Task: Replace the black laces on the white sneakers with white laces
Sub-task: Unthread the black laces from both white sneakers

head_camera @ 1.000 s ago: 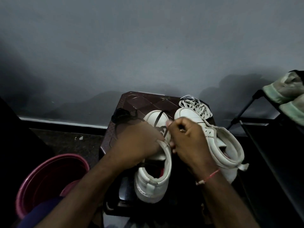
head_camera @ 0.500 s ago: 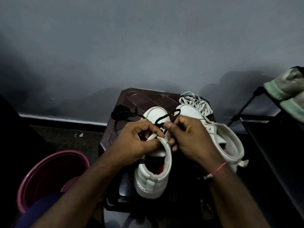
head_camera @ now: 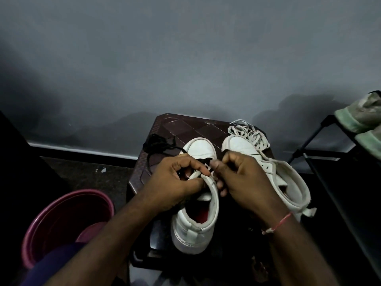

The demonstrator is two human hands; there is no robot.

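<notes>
The black lace [head_camera: 206,160] loop is shorter now. Fingers [head_camera: 192,162] of the left hand [head_camera: 175,182] and right hand [head_camera: 247,182] pinch it over the left sneaker [head_camera: 193,234], hiding its holes. The right sneaker [head_camera: 296,182] and white laces [head_camera: 249,134] crowd the counter's [head_camera: 181,126] far right edge; the far middle is bare.

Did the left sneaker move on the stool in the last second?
No. The left sneaker keeps its place on the stool, beside the right sneaker.

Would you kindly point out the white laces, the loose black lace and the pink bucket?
white laces [head_camera: 248,133]: head view, middle of the tangle.
loose black lace [head_camera: 157,141]: head view, bunched strands.
pink bucket [head_camera: 78,191]: head view, far rim.
</notes>
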